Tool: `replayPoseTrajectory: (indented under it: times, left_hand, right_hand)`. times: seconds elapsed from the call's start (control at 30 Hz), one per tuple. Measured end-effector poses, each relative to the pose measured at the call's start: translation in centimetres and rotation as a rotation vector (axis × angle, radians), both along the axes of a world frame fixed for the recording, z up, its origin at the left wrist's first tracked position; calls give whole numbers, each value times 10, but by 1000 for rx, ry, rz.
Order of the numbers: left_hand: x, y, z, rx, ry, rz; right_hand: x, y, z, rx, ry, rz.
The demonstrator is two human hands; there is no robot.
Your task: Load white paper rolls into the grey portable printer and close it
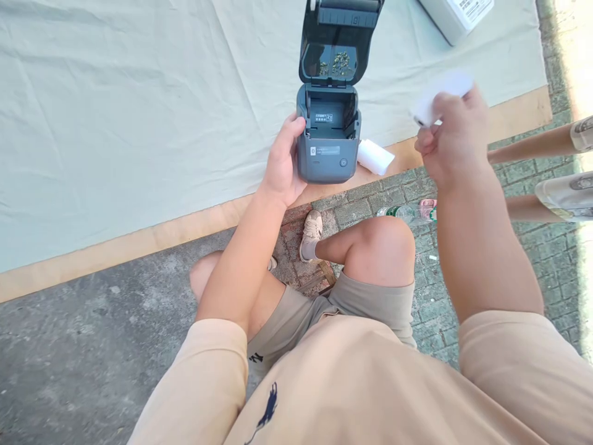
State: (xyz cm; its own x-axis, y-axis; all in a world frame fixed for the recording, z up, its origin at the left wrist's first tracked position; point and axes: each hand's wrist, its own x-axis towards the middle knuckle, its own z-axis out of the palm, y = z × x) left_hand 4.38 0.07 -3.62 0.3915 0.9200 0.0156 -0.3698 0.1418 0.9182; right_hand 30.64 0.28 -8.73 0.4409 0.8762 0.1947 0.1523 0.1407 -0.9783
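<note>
A dark grey label printer (327, 162) stands near the table edge with its lid (333, 52) swung up. Its paper bay is exposed, and I see no roll in there. My left hand (286, 157) grips the printer's left side, thumb at the upper rim. Off to the right, my right hand (456, 133) is raised and closed around a white paper roll (445, 86); both are smeared by motion, so the roll's details are unclear. A curled white piece of paper (375, 157) lies against the printer's right side.
The table (139, 123) has a pale cloth and a bare wooden edge. A white box (458, 18) with a printed label sits at the back right. Below are my knees, a clear plastic bottle (398, 213) on the paving, and another person's legs (532, 145) at the right.
</note>
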Motion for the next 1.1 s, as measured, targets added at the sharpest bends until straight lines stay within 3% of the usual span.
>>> replayPoseTrajectory:
  times: [0.1, 0.23, 0.37, 0.53, 0.6, 0.7, 0.77, 0.9, 1.0, 1.1]
  left_hand:
    - [0, 0, 0, 9, 19, -7]
    - [-2, 1, -2, 14, 1, -12]
    - [-1, 2, -3, 15, 6, 12]
    - [0, 0, -1, 6, 43, 31]
    - [1, -1, 0, 10, 56, 34]
    - [1, -2, 0, 8, 36, 44]
    - [1, -2, 1, -1, 19, 40]
    - [0, -2, 2, -4, 41, 24]
    - [0, -1, 1, 14, 42, 17]
    - [-1, 0, 0, 19, 52, 26]
  right_hand:
    - [4, 7, -18, 85, -109, -102]
    - [4, -4, -17, 56, -376, -6]
    - [3, -25, -16, 9, -443, -2]
    - [-20, -57, -6, 306, -623, -396]
    - [-35, -64, 2, 280, -823, -311]
    - [-51, -60, 11, 59, -1067, 23]
    - [-54, -53, 14, -71, -1121, 130]
    - [-48, -46, 18, -138, -973, 150]
    - [-44, -53, 21, -36, -501, 143]
    - [-46, -61, 19, 92, -2, 244]
